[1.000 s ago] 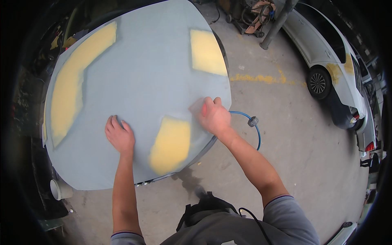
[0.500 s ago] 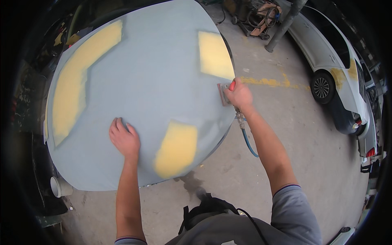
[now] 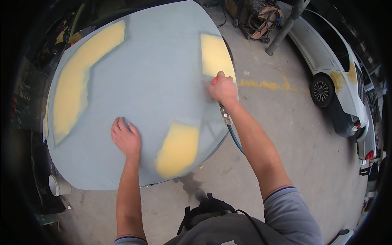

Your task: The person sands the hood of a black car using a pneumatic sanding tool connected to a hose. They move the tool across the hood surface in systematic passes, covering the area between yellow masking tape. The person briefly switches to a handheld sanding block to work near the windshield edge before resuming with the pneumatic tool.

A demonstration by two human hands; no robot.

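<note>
A car hood (image 3: 139, 77) coated in grey primer spreads before me, with yellow filler patches at its left (image 3: 71, 94), upper right (image 3: 214, 53) and near edge (image 3: 179, 149). My right hand (image 3: 224, 89) is closed around an air sander with a red lever (image 3: 214, 81), on the hood just below the upper right patch. The sander's pad is blurred and partly covered by the hand. From its metal fitting (image 3: 225, 116) a blue air hose (image 3: 234, 139) runs down behind my right forearm. My left hand (image 3: 127, 136) lies on the grey surface, fingers stretched out, holding nothing.
On the right stands a white car (image 3: 326, 57) with yellowish patches near its rear wheel. A grey post (image 3: 286, 28) and a wheeled machine with cables (image 3: 261, 20) are at the back right. A white bucket (image 3: 59, 185) sits by the hood's near left corner.
My right hand has moved the sander left and slightly up, from the hood's right edge further onto the panel. My left hand has stayed nearly in place.
</note>
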